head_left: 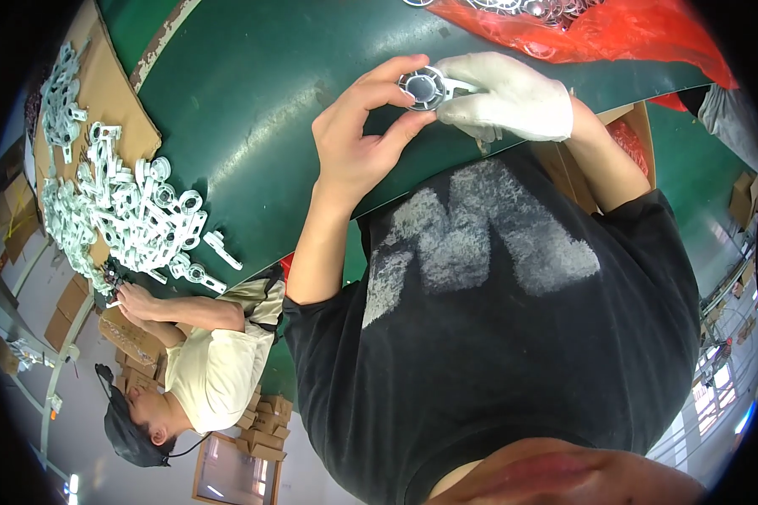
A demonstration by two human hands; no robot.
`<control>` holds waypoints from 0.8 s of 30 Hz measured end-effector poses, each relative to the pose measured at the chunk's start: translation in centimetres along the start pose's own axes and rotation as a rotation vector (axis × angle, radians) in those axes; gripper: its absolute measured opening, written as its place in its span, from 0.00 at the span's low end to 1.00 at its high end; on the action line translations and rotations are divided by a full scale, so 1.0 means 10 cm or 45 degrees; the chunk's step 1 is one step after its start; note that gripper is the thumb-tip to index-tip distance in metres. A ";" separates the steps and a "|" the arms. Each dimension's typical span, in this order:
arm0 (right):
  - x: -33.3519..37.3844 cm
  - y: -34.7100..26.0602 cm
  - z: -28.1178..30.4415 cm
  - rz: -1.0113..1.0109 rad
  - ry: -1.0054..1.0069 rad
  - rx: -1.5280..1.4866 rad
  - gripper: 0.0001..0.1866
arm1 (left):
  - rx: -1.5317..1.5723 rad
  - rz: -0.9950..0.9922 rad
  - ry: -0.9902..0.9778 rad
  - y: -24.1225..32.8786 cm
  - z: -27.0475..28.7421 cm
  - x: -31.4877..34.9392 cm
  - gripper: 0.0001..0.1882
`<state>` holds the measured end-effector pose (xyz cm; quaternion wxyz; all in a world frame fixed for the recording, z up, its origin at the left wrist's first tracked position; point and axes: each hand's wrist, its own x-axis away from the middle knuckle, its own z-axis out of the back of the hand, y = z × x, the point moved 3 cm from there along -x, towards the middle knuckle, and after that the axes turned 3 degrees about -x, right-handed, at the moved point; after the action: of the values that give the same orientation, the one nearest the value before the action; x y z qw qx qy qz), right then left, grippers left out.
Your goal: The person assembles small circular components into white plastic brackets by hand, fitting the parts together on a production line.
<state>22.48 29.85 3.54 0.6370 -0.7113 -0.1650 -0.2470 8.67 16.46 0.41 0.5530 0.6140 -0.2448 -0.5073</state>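
Bare left hand (358, 139) pinching a small round silver-grey metal part (424, 88) between thumb and curled fingers, just above the green table (253, 101). White-gloved right hand (509, 94) gripping the same part from the other side, a short flat tab of the part poking toward the glove. Part held up between both hands, near the table's front edge, close to the black T-shirt (497, 320) with a faded pale print. Broad bare stretch of green surface to the left of the hands and above them, marked only by scuffs and glare. Red plastic bag (581, 29) lying at the top edge, just beyond the gloved hand, more pale metal pieces showing at its open mouth. Far left, well apart from the hands, a heap of pale castings (126, 202) spread over a brown cardboard sheet (114, 93) and spilling onto the green surface, a few strays lying nearest the table rim. At that rim, a co-worker's hands (130, 296) busy beside the heap, cream sleeve (215, 370) and dark cap (126, 433) below. Stacked cardboard boxes (261, 421) on the floor beneath. Table edge curving strongly from fisheye bend.
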 end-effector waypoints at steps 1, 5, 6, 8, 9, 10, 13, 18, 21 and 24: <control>0.00 0.01 -0.01 0.045 -0.003 -0.026 0.16 | -0.007 0.029 0.026 0.01 0.00 0.00 0.16; 0.04 -0.02 -0.02 0.126 -0.021 -0.065 0.17 | -0.016 0.039 0.059 0.05 -0.02 0.02 0.15; 0.05 -0.02 -0.03 0.126 -0.023 -0.065 0.17 | 0.029 0.057 0.093 0.07 -0.03 0.02 0.15; 0.07 -0.01 -0.05 0.117 0.010 -0.122 0.16 | 0.076 0.077 0.126 0.10 -0.05 0.03 0.16; 0.07 0.01 -0.05 0.116 0.009 -0.122 0.16 | 0.098 0.084 0.136 0.11 -0.06 0.03 0.16; 0.07 0.03 -0.05 0.119 0.000 -0.182 0.17 | 0.121 0.092 0.146 0.11 -0.06 0.03 0.16; 0.02 -0.02 -0.07 0.018 -0.037 -0.190 0.20 | 0.034 -0.050 0.084 0.11 -0.06 0.04 0.17; -0.13 0.13 -0.09 0.090 -0.062 -0.080 0.20 | -0.093 -0.173 -0.042 0.05 -0.06 0.04 0.23; -0.20 0.27 -0.26 0.313 0.290 -0.075 0.17 | 0.228 0.169 -0.024 0.01 -0.13 0.06 0.35; -0.20 0.27 -0.21 0.424 0.261 0.209 0.17 | 0.372 0.379 -0.123 -0.01 -0.16 0.12 0.27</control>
<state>21.98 27.58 0.35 0.7382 -0.6457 0.0011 -0.1951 10.48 16.15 -0.27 0.5146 0.6196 -0.4300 -0.4079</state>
